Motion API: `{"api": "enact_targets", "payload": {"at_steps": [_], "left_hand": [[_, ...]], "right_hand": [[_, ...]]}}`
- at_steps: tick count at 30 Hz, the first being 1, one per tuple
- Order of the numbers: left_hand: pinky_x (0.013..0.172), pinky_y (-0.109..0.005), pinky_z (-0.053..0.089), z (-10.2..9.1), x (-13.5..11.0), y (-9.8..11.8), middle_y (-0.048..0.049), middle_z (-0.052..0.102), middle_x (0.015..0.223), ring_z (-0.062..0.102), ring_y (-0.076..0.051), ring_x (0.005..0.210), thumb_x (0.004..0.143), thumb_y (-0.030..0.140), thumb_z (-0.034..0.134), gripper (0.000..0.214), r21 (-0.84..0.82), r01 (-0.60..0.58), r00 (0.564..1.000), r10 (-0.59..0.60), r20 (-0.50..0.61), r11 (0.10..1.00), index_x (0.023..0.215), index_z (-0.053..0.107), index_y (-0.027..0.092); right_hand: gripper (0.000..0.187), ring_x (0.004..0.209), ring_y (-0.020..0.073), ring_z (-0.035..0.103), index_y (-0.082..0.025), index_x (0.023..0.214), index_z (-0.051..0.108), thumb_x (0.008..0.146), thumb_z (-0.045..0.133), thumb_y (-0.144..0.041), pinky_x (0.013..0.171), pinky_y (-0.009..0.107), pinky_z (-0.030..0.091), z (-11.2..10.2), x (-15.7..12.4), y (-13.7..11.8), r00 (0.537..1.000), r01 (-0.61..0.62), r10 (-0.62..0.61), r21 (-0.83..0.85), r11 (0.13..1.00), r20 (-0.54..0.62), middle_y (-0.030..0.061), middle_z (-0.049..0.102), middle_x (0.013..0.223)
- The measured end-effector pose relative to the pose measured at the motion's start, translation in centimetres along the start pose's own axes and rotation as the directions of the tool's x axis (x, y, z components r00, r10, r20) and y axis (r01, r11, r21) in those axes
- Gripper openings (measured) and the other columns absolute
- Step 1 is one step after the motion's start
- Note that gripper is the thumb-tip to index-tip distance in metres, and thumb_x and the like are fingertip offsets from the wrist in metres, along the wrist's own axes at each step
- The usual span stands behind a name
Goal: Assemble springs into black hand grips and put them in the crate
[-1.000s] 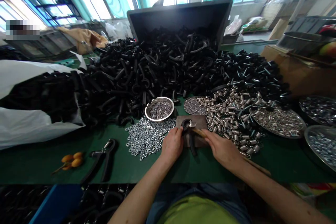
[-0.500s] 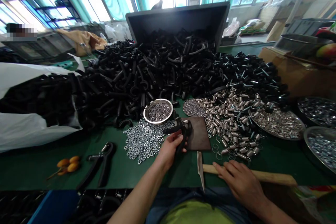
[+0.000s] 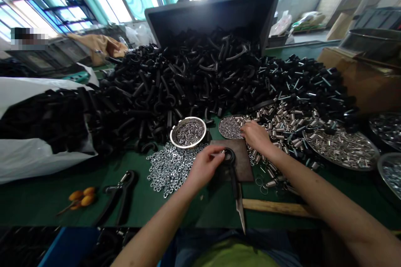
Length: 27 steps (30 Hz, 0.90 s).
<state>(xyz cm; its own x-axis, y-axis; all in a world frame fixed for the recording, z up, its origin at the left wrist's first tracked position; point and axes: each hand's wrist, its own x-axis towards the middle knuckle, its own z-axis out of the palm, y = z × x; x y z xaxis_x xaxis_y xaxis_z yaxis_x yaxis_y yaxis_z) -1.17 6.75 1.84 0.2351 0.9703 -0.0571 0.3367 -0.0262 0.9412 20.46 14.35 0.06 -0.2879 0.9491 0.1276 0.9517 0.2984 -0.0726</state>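
Note:
My left hand (image 3: pixel 206 164) is closed, thumb and fingers pinching the ring-shaped end of a black hand grip handle (image 3: pixel 232 171). That handle stands over a dark metal plate (image 3: pixel 245 162), its long end pointing down toward me. My right hand (image 3: pixel 257 137) reaches to the right rim of a shallow dish of tiny metal parts (image 3: pixel 230 127), fingertips drawn together; whatever they hold is too small to make out. A hammer lies in front of the plate, its wooden handle (image 3: pixel 275 207) partly under my right forearm and its metal head (image 3: pixel 239 210) near the table edge.
Loose nuts (image 3: pixel 171 169) lie left of the plate below a metal bowl of pins (image 3: pixel 188 132). Springs (image 3: pixel 291 123) and a dish of rivet-like pieces (image 3: pixel 344 146) spread rightward. Black handles (image 3: pixel 188 75) heap behind. An assembled hand grip (image 3: pixel 120 196) and orange fruit (image 3: pixel 82 197) sit left.
My right hand has left the hammer handle and moved up to the small dish. My left hand has turned the black handle so its ring end shows.

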Motion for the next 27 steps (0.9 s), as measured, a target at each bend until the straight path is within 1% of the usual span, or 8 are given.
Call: {"api": "enact_targets", "payload": {"at_steps": [2,4,7,12,17,20,24,27], "left_hand": [[0.086,-0.035,0.045,-0.2,4.0,-0.7,-0.008,0.065,0.1,0.058,-0.022,0.096,0.08,0.027,0.059,0.025,0.331,-0.103,0.99,0.129,-0.06,0.938,0.101,0.069,0.018],[0.087,-0.036,0.044,0.2,7.7,-1.3,-0.0079,0.065,0.095,0.057,-0.023,0.094,0.079,0.027,0.06,0.023,0.574,-0.146,0.98,0.199,-0.031,0.806,0.098,0.07,0.019],[0.087,-0.035,0.042,1.8,11.7,-2.0,-0.0077,0.063,0.097,0.054,-0.024,0.097,0.075,0.028,0.065,0.022,0.72,-0.203,0.972,0.224,0.067,0.664,0.095,0.071,0.02],[0.088,-0.033,0.041,3.9,14.3,-2.7,-0.0078,0.064,0.09,0.052,-0.024,0.098,0.074,0.021,0.065,0.007,0.713,-0.22,0.973,0.201,0.113,0.666,0.078,0.07,0.019],[0.086,-0.033,0.041,4.1,14.7,-3.3,-0.0095,0.064,0.094,0.054,-0.024,0.097,0.079,0.02,0.058,0.01,0.663,-0.181,0.98,0.19,0.06,0.726,0.082,0.068,0.017],[0.082,-0.033,0.042,3.8,14.9,-3.1,-0.0083,0.066,0.091,0.058,-0.023,0.091,0.078,0.021,0.059,0.008,0.599,-0.153,0.983,0.183,0.011,0.786,0.082,0.066,0.018],[0.073,-0.028,0.044,2.8,14.3,-2.6,-0.0047,0.067,0.082,0.06,-0.018,0.078,0.079,0.025,0.061,0.009,0.468,-0.128,0.983,0.174,-0.056,0.874,0.083,0.065,0.018],[0.062,-0.023,0.043,1.7,12.5,-2.4,-0.0021,0.066,0.075,0.058,-0.013,0.067,0.077,0.032,0.063,0.016,0.236,-0.104,0.988,0.128,-0.09,0.966,0.082,0.063,0.016]], "right_hand": [[0.015,0.096,0.026,0.055,-0.014,0.08,0.069,0.081,0.054,-0.016,0.076,0.032,0.043,0.8,2.1,0.0,0.999,-0.012,0.013,-0.007,1.0,0.032,0.0133,0.067,0.088],[0.015,0.096,0.0256,0.057,-0.014,0.081,0.069,0.08,0.055,-0.015,0.076,0.031,0.043,1.5,3.1,0.0,0.998,-0.032,0.032,-0.009,0.999,0.059,0.014,0.068,0.089],[0.014,0.095,0.0246,0.059,-0.016,0.084,0.069,0.082,0.056,-0.02,0.075,0.03,0.043,2.2,3.6,0.1,0.995,-0.073,0.072,0.012,0.997,0.076,0.0131,0.068,0.091],[0.019,0.09,0.0244,0.062,-0.019,0.085,0.069,0.085,0.053,-0.029,0.074,0.032,0.043,2.6,3.6,1.0,0.987,-0.157,0.15,0.123,0.98,0.062,0.0112,0.069,0.09],[0.018,0.09,0.0232,0.062,-0.02,0.09,0.067,0.085,0.051,-0.027,0.078,0.033,0.043,2.2,3.4,1.8,0.978,-0.2,0.206,0.344,0.918,0.021,0.0087,0.07,0.092],[0.018,0.084,0.0189,0.063,-0.019,0.092,0.065,0.083,0.05,-0.022,0.075,0.03,0.045,1.7,2.8,1.8,0.975,-0.202,0.222,0.512,0.835,0.023,0.0058,0.07,0.089],[0.021,0.065,0.0138,0.062,-0.017,0.097,0.058,0.083,0.043,-0.021,0.059,0.026,0.047,1.2,1.2,0.8,0.978,-0.192,0.191,0.698,0.69,0.081,0.005,0.07,0.086],[0.018,0.058,0.0115,0.059,-0.019,0.098,0.053,0.083,0.044,-0.023,0.053,0.024,0.045,1.0,-0.2,-0.7,0.986,-0.167,0.119,0.779,0.604,0.119,0.0038,0.07,0.087]]}}
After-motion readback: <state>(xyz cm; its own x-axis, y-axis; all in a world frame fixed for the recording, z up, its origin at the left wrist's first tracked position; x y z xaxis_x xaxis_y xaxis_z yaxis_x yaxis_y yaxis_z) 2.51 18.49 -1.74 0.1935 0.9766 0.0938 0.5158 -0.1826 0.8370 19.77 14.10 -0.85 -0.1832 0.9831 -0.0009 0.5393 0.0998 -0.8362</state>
